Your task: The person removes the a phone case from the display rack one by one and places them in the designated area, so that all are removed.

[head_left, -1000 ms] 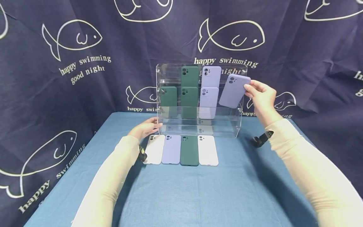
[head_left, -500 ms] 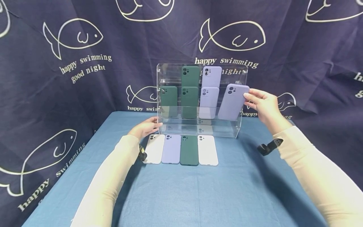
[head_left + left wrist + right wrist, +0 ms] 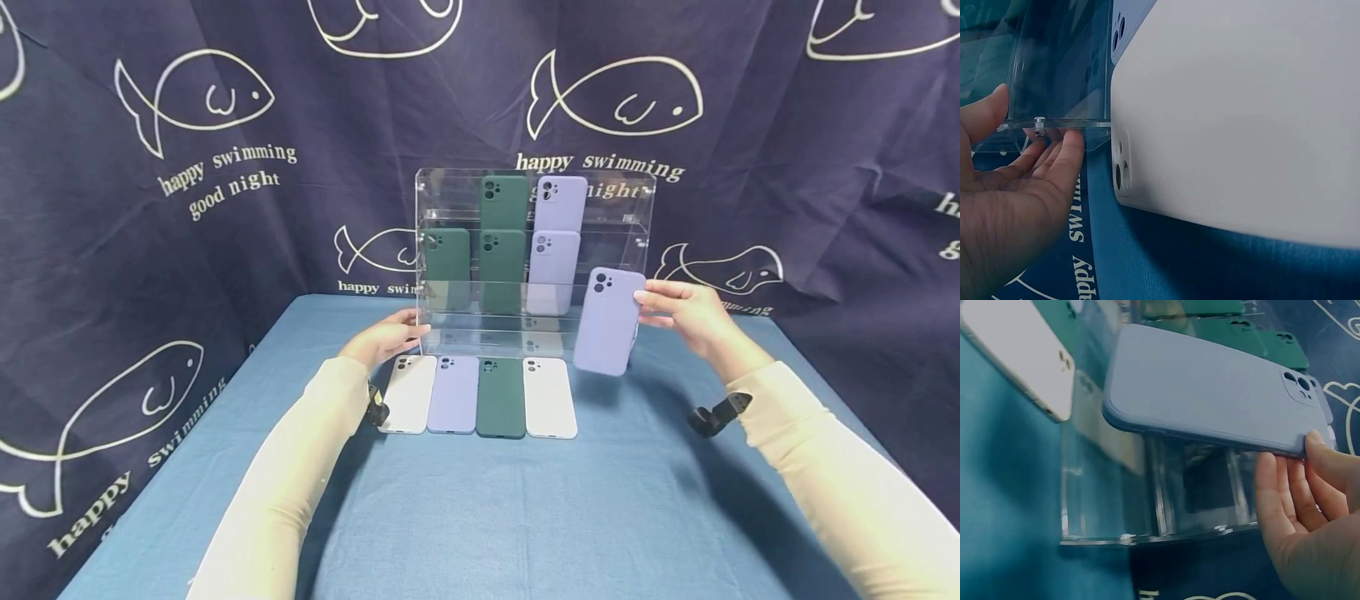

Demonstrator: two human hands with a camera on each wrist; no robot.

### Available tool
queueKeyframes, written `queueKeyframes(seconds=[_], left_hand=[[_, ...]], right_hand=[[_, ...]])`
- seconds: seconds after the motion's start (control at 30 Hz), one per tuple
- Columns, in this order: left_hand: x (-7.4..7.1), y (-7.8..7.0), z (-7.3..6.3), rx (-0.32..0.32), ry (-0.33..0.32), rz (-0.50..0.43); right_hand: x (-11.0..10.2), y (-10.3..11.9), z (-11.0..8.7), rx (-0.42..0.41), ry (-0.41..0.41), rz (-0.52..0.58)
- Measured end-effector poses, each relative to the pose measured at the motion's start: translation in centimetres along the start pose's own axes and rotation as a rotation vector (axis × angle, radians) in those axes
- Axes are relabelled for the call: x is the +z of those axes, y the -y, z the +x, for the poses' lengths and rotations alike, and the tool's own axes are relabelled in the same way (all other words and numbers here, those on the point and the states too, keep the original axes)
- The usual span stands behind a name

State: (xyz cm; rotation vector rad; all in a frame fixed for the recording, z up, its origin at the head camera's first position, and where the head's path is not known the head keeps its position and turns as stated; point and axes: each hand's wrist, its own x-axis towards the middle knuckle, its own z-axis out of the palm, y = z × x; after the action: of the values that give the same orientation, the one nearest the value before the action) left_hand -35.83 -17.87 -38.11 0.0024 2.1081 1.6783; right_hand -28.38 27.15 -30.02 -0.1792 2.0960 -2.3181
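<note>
My right hand (image 3: 693, 317) pinches a lavender phone case (image 3: 611, 321) by its right edge, thumb on the camera side. The case hangs slightly tilted in front of the lower right of a clear acrylic display rack (image 3: 600, 342). In the right wrist view the same lavender case (image 3: 1204, 394) spans over the rack's tiers. My left hand (image 3: 386, 335) grips the rack's left side panel; the left wrist view has the thumb and fingers (image 3: 1071, 147) on either side of that panel. Green phone cases (image 3: 502, 267) and lavender ones (image 3: 553, 271) stand in the upper tiers.
On the blue cloth (image 3: 480, 517) before the rack lies a row of phone cases: a white case (image 3: 410, 400) at left, a lavender case (image 3: 453, 398), a green case (image 3: 501, 400) and another white case (image 3: 550, 400). A dark fish-print curtain (image 3: 360, 108) hangs behind.
My right hand has brought the lavender case down from the rack's upper right, past the middle tier, to the lower front. My left hand stays at the rack's side.
</note>
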Motion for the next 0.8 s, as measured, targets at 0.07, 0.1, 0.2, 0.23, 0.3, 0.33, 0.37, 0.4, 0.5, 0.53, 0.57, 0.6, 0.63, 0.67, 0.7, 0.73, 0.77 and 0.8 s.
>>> queueKeyframes(seconds=[0.07, 0.1, 0.2, 0.23, 0.3, 0.33, 0.37, 0.4, 0.5, 0.53, 0.57, 0.6, 0.63, 0.67, 0.7, 0.73, 0.77, 0.8], left_hand=[[0.1, 0.0, 0.0, 0.0, -0.003, 0.001], [0.1, 0.0, 0.0, -0.001, -0.007, -0.001], [0.2, 0.0, -0.1, -0.003, -0.016, -0.006], [0.2, 0.0, -0.1, -0.003, -0.018, -0.011], [0.3, 0.0, -0.1, -0.004, -0.022, -0.022], [0.3, 0.0, -0.1, -0.005, -0.024, -0.027], [0.4, 0.0, -0.2, -0.002, -0.023, -0.03], [0.4, 0.0, -0.2, -0.001, -0.025, -0.034], [0.4, 0.0, -0.2, 0.004, -0.027, -0.036], [0.4, 0.0, -0.2, 0.007, -0.026, -0.035], [0.4, -0.1, -0.2, 0.011, -0.025, -0.032], [0.4, -0.1, -0.2, 0.012, -0.026, -0.031], [0.4, -0.1, -0.2, 0.014, -0.026, -0.032], [0.4, -0.1, -0.2, 0.014, -0.027, -0.033], [0.4, 0.0, -0.2, 0.016, -0.023, -0.029], [0.4, 0.0, -0.2, 0.017, -0.022, -0.028], [0.4, 0.0, -0.2, 0.014, -0.023, -0.028], [0.4, 0.0, -0.2, 0.011, -0.023, -0.027]], right_hand=[[-0.2, -0.8, 0.0, 0.024, 0.021, -0.028], [-0.3, -1.1, -0.1, 0.035, 0.033, -0.045], [-0.5, -2.2, -0.2, 0.08, 0.067, -0.07], [-0.5, -2.6, -0.2, 0.095, 0.075, -0.082], [-0.6, -3.4, -0.3, 0.126, 0.083, -0.111], [-0.7, -3.8, -0.3, 0.141, 0.082, -0.122], [-0.7, -4.2, -0.4, 0.154, 0.079, -0.14], [-0.8, -4.5, -0.4, 0.165, 0.078, -0.152], [-1.1, -5.6, -0.4, 0.194, 0.071, -0.178], [-1.2, -5.9, -0.4, 0.205, 0.07, -0.181], [-1.2, -6.2, -0.4, 0.217, 0.071, -0.183], [-1.3, -6.5, -0.4, 0.23, 0.075, -0.183], [-1.4, -6.8, -0.4, 0.247, 0.077, -0.184], [-1.5, -7.1, -0.4, 0.265, 0.078, -0.181], [-1.5, -7.4, -0.4, 0.281, 0.078, -0.182], [-1.6, -7.8, -0.4, 0.298, 0.078, -0.182], [-1.6, -8.0, -0.4, 0.314, 0.079, -0.182], [-1.6, -8.3, -0.4, 0.325, 0.08, -0.18]])
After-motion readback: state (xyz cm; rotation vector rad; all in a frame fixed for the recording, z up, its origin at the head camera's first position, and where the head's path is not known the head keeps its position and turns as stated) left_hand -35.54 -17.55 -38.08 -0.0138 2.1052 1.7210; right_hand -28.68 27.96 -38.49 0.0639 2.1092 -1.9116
